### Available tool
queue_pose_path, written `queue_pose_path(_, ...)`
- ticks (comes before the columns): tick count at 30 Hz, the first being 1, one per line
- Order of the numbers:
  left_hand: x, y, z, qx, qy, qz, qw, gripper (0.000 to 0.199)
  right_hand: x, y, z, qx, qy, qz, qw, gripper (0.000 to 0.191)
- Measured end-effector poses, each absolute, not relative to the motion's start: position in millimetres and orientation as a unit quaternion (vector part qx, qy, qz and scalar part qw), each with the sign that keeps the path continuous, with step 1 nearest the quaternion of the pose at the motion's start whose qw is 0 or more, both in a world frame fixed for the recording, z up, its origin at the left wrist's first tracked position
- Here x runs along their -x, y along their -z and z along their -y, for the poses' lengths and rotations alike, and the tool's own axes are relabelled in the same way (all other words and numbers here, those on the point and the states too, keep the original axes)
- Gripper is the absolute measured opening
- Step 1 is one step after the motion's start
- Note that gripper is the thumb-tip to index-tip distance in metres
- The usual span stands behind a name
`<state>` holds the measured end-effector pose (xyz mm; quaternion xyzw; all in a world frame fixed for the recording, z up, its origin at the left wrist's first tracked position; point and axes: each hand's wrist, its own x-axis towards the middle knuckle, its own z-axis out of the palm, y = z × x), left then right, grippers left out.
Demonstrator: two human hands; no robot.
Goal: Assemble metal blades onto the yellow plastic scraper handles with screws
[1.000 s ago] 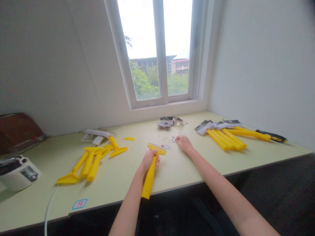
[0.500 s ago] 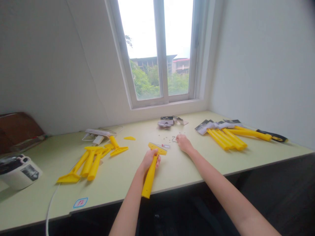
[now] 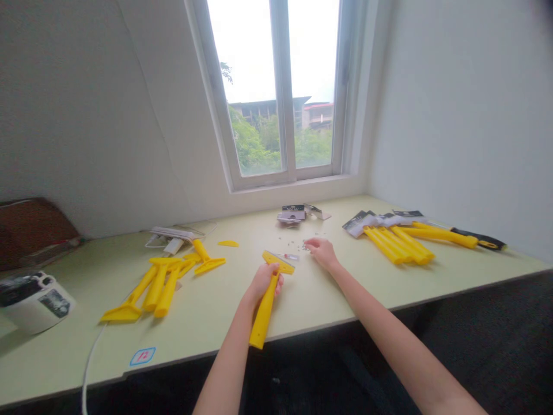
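Observation:
My left hand (image 3: 261, 281) is wrapped round the neck of a yellow scraper (image 3: 265, 311). Its wide head points away from me and its handle comes back over the table's front edge. A thin metal strip shows along the head. Just past the head lies a small clear and red piece (image 3: 292, 257), perhaps a screwdriver. My right hand (image 3: 323, 252) rests over a scatter of tiny metal parts (image 3: 303, 248) that look like screws. Its fingertips are pinched together at the pile. Whatever is between them is too small to make out.
Several yellow scrapers (image 3: 162, 288) lie at the left, near a power strip (image 3: 173, 233) and a white mug-like container (image 3: 43, 302). Packaged yellow scrapers (image 3: 400, 245) lie at the right. Small dark-labelled packs (image 3: 292, 213) sit below the window. A yellow piece (image 3: 228, 244) lies mid-table.
My right hand has shifted slightly left over the small metal parts. The scraper in my left hand has moved a little to the right.

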<state>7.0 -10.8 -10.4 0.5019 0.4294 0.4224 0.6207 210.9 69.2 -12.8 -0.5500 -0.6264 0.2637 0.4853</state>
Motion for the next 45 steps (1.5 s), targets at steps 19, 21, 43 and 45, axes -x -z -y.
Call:
queue_pose_path(19,-11,4,16,-0.525,-0.413,-0.431,0.607,0.019,-136,-14,-20,0.312,-0.469,0.671,0.482,0.010)
queue_pose_path(21,-11,3,17,-0.525,-0.411,-0.434,0.606,0.019,-138,-15,-18,0.304,-0.483,0.675,0.468,0.011)
queue_pose_path(43,-12,8,16,-0.546,-0.405,-0.429,0.595,0.018,-136,-23,-11,0.352,-0.557,0.621,0.425,0.014)
queue_pose_path(45,-12,8,16,-0.546,-0.408,-0.426,0.594,0.018,-137,-25,-10,0.341,-0.551,0.633,0.425,0.012)
